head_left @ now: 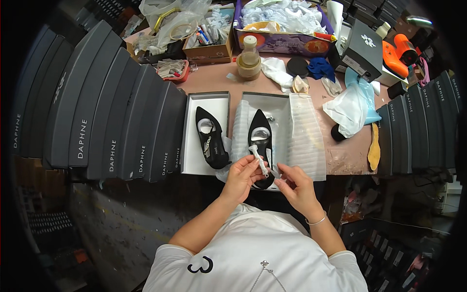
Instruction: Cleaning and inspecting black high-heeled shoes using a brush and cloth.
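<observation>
Head view shows the person's two hands meeting just above the near edge of a pinkish-brown table [214, 78], both pinching a small white twisted piece [261, 163] that looks like crumpled paper or plastic; what it is exactly cannot be told. The piece is slim and pale, knobbed at its upper end, and runs slantwise from upper left down to lower right between the hands. The left hand [242, 176] has its fingers curled closed around the upper part of the piece. The right hand [296, 187], with a thin bracelet at the wrist, pinches the lower end between thumb and fingertips.

Right behind the piece lies a black pointed shoe [261, 146] on white ribbed wrapping [305, 141] inside an open white box [272, 100]. Just to the left, a second black pointed shoe [211, 138] lies in the box lid [192, 146]. Rows of dark grey shoe boxes [97, 112] stand on the left, and more of them on the right. A small bottle [249, 51] stands farther back on the table among bags and cartons.
</observation>
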A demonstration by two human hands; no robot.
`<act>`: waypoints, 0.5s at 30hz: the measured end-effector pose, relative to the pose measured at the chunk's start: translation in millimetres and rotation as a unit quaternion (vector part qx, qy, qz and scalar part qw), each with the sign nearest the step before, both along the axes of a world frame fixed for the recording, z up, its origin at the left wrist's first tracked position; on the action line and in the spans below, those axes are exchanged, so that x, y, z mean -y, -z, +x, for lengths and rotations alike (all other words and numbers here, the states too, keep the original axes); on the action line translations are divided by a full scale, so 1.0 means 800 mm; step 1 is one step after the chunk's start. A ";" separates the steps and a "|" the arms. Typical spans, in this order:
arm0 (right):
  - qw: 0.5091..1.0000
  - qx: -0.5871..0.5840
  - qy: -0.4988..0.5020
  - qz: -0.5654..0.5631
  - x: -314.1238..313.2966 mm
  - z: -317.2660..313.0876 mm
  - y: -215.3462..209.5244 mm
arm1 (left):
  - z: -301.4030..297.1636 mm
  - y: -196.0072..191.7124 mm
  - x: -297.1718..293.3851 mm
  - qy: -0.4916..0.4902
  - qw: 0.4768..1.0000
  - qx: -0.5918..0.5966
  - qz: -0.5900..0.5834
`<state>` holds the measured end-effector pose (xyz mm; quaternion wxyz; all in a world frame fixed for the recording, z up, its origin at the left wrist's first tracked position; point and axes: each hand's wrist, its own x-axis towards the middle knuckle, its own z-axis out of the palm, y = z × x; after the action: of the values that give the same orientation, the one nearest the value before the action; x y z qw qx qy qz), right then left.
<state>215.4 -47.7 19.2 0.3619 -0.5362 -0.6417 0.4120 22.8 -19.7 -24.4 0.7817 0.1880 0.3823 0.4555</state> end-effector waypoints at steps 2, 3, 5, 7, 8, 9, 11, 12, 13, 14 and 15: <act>1.000 0.030 0.000 0.001 0.007 0.000 -0.002 | -0.002 0.001 0.001 -0.008 1.000 0.004 -0.005; 0.997 0.068 -0.015 0.036 0.005 0.001 -0.001 | 0.000 0.002 0.001 -0.008 1.000 0.004 -0.005; 0.994 0.093 -0.016 0.052 0.002 0.001 -0.002 | 0.003 0.002 0.000 -0.009 1.000 0.001 -0.003; 0.994 0.099 -0.014 0.055 -0.001 0.001 -0.001 | 0.005 0.002 -0.002 -0.009 1.000 -0.002 0.003; 0.995 0.090 -0.016 0.049 -0.003 -0.003 0.001 | 0.004 0.002 0.000 -0.013 1.000 -0.005 0.008; 0.996 0.082 -0.020 0.044 -0.006 -0.006 0.002 | 0.005 0.002 0.001 -0.019 1.000 -0.008 0.013; 0.996 0.074 -0.010 0.043 -0.005 -0.011 0.004 | 0.004 0.003 0.003 -0.024 1.000 0.002 0.017; 0.997 0.064 -0.021 0.046 -0.006 -0.017 0.007 | 0.003 0.004 0.006 -0.035 0.999 0.003 0.023; 0.996 0.078 -0.020 0.043 -0.004 -0.018 0.008 | 0.006 0.010 0.009 -0.042 0.999 0.012 0.025; 0.997 0.077 -0.016 0.015 -0.002 -0.020 0.010 | 0.007 0.019 0.013 -0.059 0.998 0.012 0.032; 0.995 0.094 -0.015 0.016 -0.001 -0.020 0.007 | 0.013 0.027 0.013 -0.047 0.998 0.020 0.048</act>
<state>199.8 -47.3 13.7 0.3020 -0.5575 -0.6872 0.3547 33.1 -30.4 -45.7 0.7572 0.1981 0.3528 0.5128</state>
